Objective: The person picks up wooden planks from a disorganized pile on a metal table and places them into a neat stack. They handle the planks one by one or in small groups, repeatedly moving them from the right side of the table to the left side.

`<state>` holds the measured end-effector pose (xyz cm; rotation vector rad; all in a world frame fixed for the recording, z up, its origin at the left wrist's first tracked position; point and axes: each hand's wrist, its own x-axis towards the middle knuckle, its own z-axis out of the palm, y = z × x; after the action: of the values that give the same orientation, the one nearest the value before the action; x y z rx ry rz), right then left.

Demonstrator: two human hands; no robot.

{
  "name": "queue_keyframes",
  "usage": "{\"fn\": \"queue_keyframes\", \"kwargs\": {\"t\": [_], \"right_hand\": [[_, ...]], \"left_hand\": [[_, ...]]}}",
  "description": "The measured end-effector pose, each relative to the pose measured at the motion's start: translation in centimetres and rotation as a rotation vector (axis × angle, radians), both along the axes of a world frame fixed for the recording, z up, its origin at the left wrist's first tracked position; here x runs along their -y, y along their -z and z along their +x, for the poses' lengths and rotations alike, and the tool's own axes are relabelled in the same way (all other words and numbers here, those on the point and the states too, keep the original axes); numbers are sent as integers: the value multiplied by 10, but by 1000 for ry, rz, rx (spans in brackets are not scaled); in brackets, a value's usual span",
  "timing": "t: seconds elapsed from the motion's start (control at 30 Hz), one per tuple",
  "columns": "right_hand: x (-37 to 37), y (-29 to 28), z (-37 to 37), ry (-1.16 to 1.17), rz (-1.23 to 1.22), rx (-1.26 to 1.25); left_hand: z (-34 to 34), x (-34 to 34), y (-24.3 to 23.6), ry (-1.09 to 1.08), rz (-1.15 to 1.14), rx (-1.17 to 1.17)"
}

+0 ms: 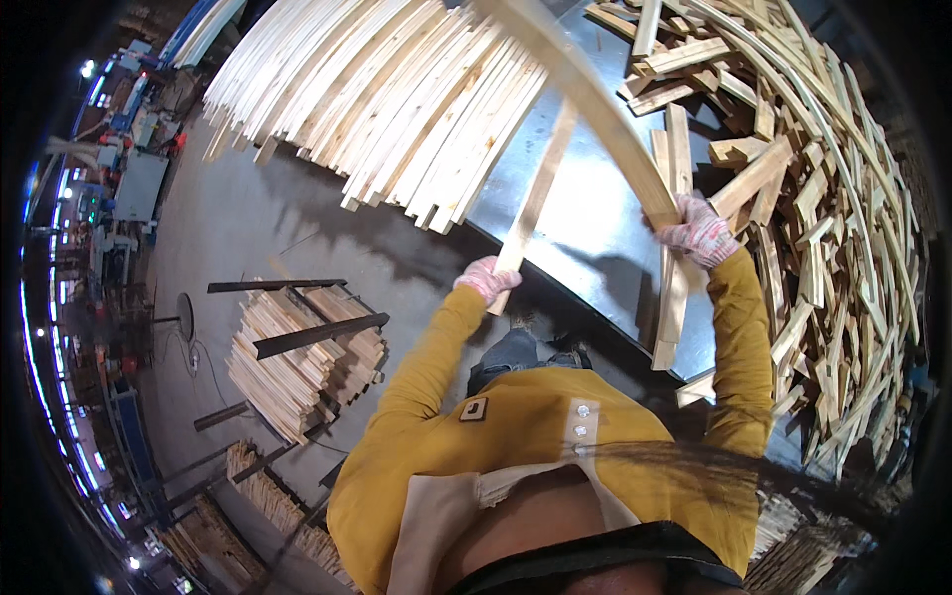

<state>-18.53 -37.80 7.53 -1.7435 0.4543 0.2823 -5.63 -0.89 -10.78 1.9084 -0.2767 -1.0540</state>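
My left hand [488,279], in a pale patterned glove, is closed round the near end of a wooden strip [539,188] that slants away over the shiny metal table [598,220]. My right hand [700,234], gloved alike, grips the near end of a longer wooden board [605,104]. That board runs up and to the left, and its far part is blurred and passes out of the picture. Beneath my right hand, pale wooden pieces [670,319] lie along the table. Left of the metal surface, long wooden strips [397,109] lie side by side in a wide row.
A big heap of short and long wood offcuts [808,228] rises on the right. On the floor to the left, a stack of wooden strips [283,362] sits among dark bars [322,335]. Machinery [141,183] stands at the far left.
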Motion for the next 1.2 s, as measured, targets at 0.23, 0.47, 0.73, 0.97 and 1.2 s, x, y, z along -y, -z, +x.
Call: {"fn": "queue_keyframes", "kwargs": {"t": [0.23, 0.47, 0.73, 0.97, 1.2], "right_hand": [[-73, 36, 91, -687, -1329, -54], [-89, 124, 163, -770, -1454, -245], [-49, 79, 40, 578, -1181, -139], [46, 292, -132, 51, -1257, -285], [-82, 185, -74, 398, -355, -279]], "left_hand": [[47, -26, -27, 232, 263, 105], [16, -39, -27, 314, 380, 482], [-4, -26, -48, 122, 228, 165], [-68, -100, -48, -137, 65, 294], [-101, -249, -84, -920, 367, 420]]}}
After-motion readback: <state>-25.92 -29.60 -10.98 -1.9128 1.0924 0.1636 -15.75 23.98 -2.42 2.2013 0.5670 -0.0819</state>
